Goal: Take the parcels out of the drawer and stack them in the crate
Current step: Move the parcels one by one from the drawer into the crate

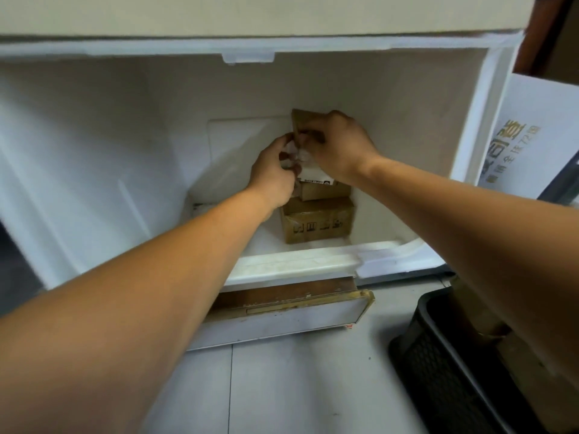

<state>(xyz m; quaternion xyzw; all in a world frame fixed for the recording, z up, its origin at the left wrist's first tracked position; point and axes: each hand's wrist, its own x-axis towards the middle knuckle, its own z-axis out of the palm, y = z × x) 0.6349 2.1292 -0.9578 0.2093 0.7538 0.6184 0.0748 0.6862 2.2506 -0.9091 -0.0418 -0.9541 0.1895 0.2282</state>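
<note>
Compartment (109, 136): left (272, 177), right hand (341, 145) round parcel (299, 117)

Labelled top parcel (301, 118) tilts upright atop two stacked brown parcels (318, 225) deep inside white fridge compartment (125, 158); black mesh crate (438, 374) stands outside it.

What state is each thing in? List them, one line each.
fridge compartment, open.
bottom parcel, flat on its floor.
middle parcel, stacked on bottom parcel.
top parcel, tilted, gripped.
left hand, fingers curled on top parcel.
right hand, fingers curled on top parcel.
black crate, on the floor.
</note>
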